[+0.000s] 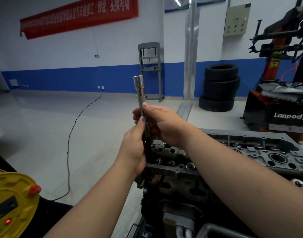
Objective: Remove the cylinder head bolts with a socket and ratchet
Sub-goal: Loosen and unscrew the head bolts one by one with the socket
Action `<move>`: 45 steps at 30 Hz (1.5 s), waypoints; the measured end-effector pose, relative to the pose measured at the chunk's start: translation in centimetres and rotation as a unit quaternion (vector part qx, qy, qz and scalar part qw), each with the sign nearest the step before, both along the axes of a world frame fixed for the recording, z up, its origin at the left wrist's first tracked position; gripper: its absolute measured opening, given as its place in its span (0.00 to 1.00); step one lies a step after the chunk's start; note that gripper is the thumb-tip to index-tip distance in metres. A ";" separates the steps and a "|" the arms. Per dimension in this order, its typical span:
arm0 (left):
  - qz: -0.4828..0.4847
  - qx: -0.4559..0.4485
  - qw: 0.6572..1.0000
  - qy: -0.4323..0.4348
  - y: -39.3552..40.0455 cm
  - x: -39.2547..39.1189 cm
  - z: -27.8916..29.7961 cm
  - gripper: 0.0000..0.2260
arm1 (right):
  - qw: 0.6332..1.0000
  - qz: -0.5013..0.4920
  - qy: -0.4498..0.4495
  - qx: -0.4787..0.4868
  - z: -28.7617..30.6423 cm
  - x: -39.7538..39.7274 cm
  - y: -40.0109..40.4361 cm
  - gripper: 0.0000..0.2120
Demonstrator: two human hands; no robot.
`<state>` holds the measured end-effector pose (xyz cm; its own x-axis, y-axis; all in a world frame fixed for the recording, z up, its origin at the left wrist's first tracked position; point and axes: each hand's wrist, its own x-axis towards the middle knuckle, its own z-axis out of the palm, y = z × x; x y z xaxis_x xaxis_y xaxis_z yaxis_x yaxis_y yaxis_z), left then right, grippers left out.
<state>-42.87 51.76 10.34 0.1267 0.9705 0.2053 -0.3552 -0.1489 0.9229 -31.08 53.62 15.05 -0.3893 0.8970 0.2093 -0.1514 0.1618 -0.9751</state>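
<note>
You are looking through a wide lens that bends the wall pipe (190,48) and floor (44,126) near the edges. The light is dim, cool and even. The red banner (78,16) is blurred, and the floor carries a soft sheen.

Three tyres (219,88), two hands (135,148), one socket (138,82).

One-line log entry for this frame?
phase: tool prep | left hand: holds lower shaft | right hand: pinches socket extension, upright, socket up | cylinder head: untouched
</note>
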 end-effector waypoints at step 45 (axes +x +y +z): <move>-0.039 -0.003 0.999 -0.010 0.1 -0.3 -0.1 0.19 | 1.000 -0.009 -0.003 0.016 0.4 -0.2 -0.6 0.14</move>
